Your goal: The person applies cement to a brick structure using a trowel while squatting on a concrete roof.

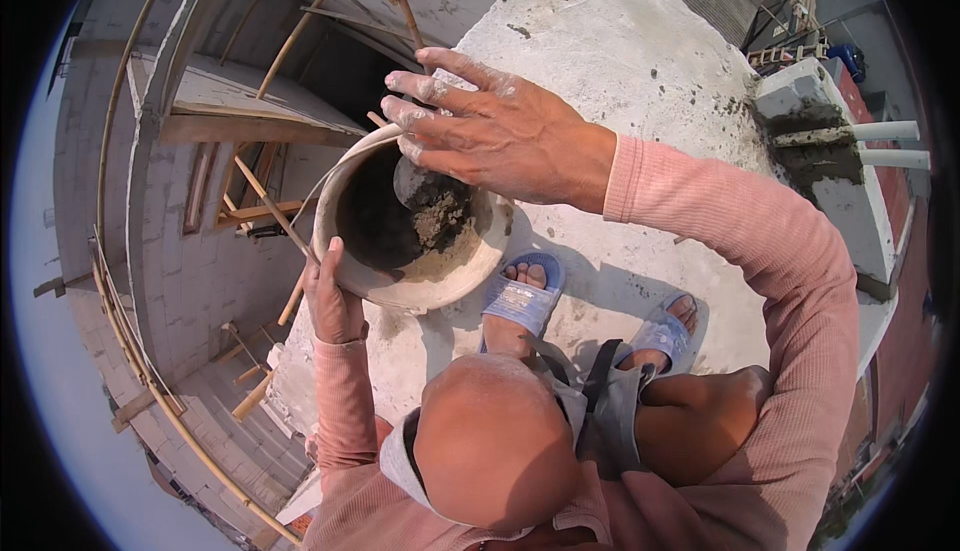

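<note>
My left hand [336,299] grips the lower left side of a pale, round bucket [425,296], its thumb up against the rim. The bucket is tilted, so its dark inside shows, with grey wet mortar [440,221] on the inner wall. My right hand [500,136] reaches over the upper rim, palm down, fingers bent and dusted with pale powder. Just below those fingers, a rounded grey trowel blade [412,183] sits inside the bucket against the mortar. The trowel's handle and my right thumb are hidden by the hand.
I squat on a rough, pale concrete ledge [600,41], feet in blue slide sandals [525,301]. At left it drops off to block walls and bamboo poles [130,351] far below. On the right stands a concrete block with white pipes [885,132].
</note>
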The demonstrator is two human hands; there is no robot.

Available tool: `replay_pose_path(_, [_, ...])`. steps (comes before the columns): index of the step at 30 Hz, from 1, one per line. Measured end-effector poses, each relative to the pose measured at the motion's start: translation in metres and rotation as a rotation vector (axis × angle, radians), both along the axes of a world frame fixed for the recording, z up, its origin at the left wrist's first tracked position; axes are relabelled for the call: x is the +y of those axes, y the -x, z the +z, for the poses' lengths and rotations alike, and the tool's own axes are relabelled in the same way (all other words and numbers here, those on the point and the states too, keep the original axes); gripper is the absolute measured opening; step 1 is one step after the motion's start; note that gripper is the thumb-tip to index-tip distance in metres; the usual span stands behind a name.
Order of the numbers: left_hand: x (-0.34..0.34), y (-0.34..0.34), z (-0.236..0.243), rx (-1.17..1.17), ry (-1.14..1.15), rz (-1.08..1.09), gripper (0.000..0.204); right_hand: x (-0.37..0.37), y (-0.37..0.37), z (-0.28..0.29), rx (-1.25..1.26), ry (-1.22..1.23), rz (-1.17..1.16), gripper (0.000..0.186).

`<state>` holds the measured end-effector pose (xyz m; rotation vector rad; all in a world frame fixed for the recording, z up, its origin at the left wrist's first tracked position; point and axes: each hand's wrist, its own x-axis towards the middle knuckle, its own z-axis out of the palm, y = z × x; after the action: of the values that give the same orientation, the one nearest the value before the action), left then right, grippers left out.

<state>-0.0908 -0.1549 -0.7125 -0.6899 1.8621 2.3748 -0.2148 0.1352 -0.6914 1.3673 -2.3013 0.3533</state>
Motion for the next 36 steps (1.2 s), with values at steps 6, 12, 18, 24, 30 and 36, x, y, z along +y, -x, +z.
replay_pose_path(6, [0.082, 0.032, -0.002, -0.03, -0.145, -0.158, 0.042, 0.067, -0.011, -0.008, 0.004, -0.368, -0.257, 0.016])
replay_pose_path(12, [0.131, 0.071, -0.023, -0.054, -0.244, -0.222, 0.045, 0.167, -0.07, 0.018, -0.279, -0.392, -0.481, 0.026])
replay_pose_path(18, [0.185, 0.093, -0.006, 0.063, -0.275, -0.264, 0.048, 0.2, -0.105, 0.013, -0.213, -0.102, -0.628, 0.024])
replay_pose_path(24, [0.174, 0.096, -0.022, 0.069, -0.244, -0.256, 0.05, 0.214, -0.128, -0.101, -0.926, 0.034, -0.675, 0.029])
replay_pose_path(30, [0.15, 0.086, -0.047, 0.057, -0.353, -0.245, 0.048, 0.214, -0.132, -0.089, -0.831, 0.198, -0.632, 0.016])
replay_pose_path(36, [0.134, 0.089, -0.051, -0.006, -0.139, -0.238, 0.053, 0.237, -0.155, -0.082, -1.138, 0.049, -0.683, 0.028])
